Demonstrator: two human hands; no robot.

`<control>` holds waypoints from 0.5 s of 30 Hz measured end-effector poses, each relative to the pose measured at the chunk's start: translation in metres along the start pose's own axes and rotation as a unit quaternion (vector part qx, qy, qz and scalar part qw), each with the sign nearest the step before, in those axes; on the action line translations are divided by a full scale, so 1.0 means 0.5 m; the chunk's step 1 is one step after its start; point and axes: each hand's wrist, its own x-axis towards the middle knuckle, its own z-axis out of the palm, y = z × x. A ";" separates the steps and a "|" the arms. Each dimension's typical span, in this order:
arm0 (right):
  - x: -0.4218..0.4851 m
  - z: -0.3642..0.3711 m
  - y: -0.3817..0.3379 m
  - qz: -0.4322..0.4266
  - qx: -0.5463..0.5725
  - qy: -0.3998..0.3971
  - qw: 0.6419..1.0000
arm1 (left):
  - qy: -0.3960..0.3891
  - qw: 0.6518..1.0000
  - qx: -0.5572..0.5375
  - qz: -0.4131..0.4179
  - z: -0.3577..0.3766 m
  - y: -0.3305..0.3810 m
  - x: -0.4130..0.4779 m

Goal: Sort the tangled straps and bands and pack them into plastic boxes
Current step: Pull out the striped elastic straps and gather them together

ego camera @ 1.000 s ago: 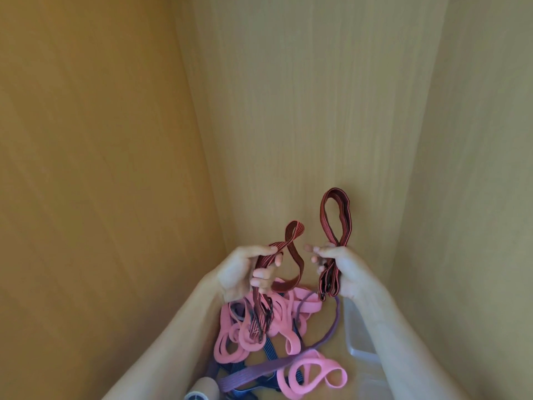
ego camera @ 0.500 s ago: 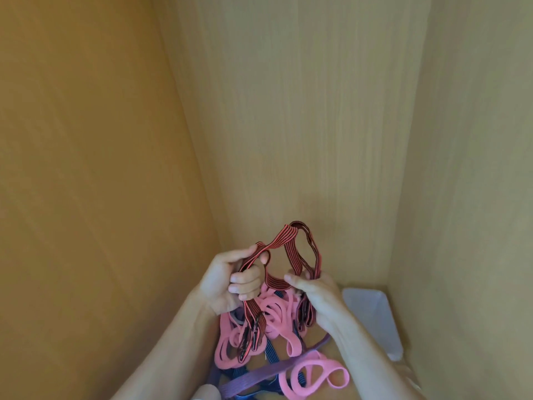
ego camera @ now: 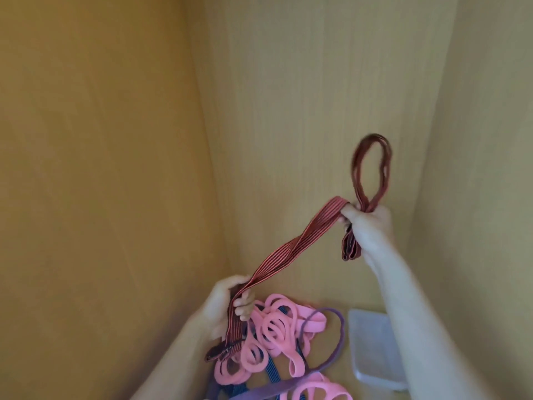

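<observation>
Two hands grasp the red strap (ego camera: 291, 249) up and left of the plastic box (ego camera: 372, 356), left hand (ego camera: 227, 301) clenched round its low end, right hand (ego camera: 366, 223) pinching the folded loops high, and that end, if snagged, could drag the pink bands (ego camera: 277, 324) beside the box along.

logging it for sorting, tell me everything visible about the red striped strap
The red striped strap is a flat, woven-looking band, red with thin dark lengthwise lines. It runs slanted and twisted once between both hands. The raised right hand grips gathered folds: one loop stands above the fist, shorter folds hang below. The lower left hand grips it too; below that its ends hang, with a small dark fitting, over the pink bands.
</observation>
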 end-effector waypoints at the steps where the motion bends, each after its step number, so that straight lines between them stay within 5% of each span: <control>1: 0.003 0.008 -0.018 -0.011 -0.015 -0.018 1.000 | 0.010 0.999 0.032 -0.002 0.005 -0.001 0.004; 9: 0.005 0.073 -0.132 -0.052 -0.095 -0.161 0.981 | 0.016 0.967 0.252 -0.020 0.038 0.016 0.033; 15: -0.005 0.103 -0.196 -0.092 -0.140 -0.189 0.968 | 0.056 0.968 0.243 0.012 0.080 0.037 0.065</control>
